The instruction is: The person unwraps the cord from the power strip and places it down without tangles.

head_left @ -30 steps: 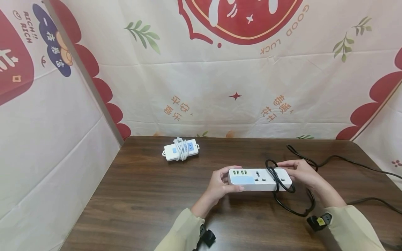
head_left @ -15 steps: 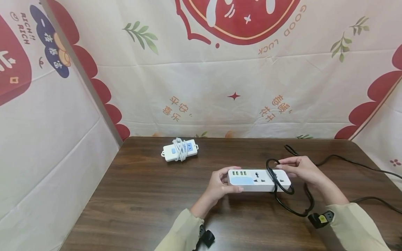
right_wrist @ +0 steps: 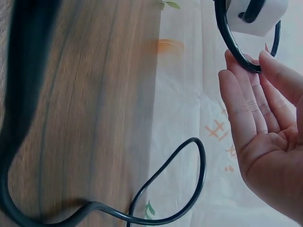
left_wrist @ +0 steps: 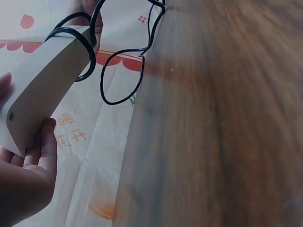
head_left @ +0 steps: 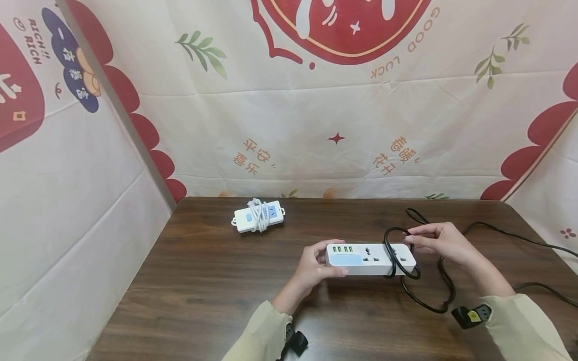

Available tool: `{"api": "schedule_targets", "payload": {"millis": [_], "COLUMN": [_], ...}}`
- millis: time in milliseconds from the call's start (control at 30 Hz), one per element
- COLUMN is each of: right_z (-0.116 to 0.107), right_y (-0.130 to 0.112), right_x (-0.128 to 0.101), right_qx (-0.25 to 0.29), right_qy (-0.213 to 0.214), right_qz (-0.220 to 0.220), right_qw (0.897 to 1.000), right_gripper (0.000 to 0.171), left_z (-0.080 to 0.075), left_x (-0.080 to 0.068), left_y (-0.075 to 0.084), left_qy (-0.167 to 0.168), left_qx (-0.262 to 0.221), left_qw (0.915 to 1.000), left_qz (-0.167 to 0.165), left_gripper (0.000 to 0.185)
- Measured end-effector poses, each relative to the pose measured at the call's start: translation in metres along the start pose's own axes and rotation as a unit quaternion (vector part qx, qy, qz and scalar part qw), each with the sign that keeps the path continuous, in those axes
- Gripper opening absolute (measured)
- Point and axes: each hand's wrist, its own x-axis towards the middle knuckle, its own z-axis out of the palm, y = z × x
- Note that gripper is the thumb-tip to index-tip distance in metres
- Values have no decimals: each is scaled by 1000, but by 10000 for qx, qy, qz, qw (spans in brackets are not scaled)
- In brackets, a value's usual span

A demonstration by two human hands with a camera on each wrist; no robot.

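A white power strip with USB ports and sockets is gripped at its left end by my left hand, thumb in front and fingers behind. Its black cord loops round the right part of the strip. Between thumb and fingertips, my right hand pinches the loop just off the strip's right end. The left wrist view has the strip's underside held above the table, with two turns of cord round its far end. In the right wrist view the right palm faces the camera.
At the back left of the brown table lies a smaller white power strip, its white cord wrapped round it. More black cord trails off to the right. Printed cloth hangs behind the table and along both sides.
My right hand has moved a little right and up, drawing the cord loop off toward the strip's right end. The left hand and the strip have barely moved.
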Motion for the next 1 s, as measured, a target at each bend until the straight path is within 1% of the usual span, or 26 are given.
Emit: {"api": "schedule_targets", "payload": {"millis": [267, 467, 633, 800, 1000], "right_z": [-5, -7, -9, -9, -10], "right_y": [-2, -5, -9, -11, -11], "right_x": [-7, -13, -18, -23, -28], "right_qx": [-108, -304, -630, -913, -1158], "right_qy": [31, 163, 244, 385, 508], "right_qz": [-195, -215, -238, -170, -369], "right_qw": [9997, 9992, 9974, 9949, 9913], "right_gripper": [47, 46, 45, 46, 39], "left_z": [1, 2, 2, 3, 3], "left_x": [1, 1, 1, 2, 1], "left_y": [-1, -1, -1, -2, -1], "left_qy": [55, 68, 113, 118, 98], "left_qx": [-20, -58, -29, 19, 82], "left_qw": [10000, 9999, 9999, 9999, 9999], "left_qz": [29, 50, 37, 30, 37], "left_gripper": [54, 54, 54, 54, 54]}}
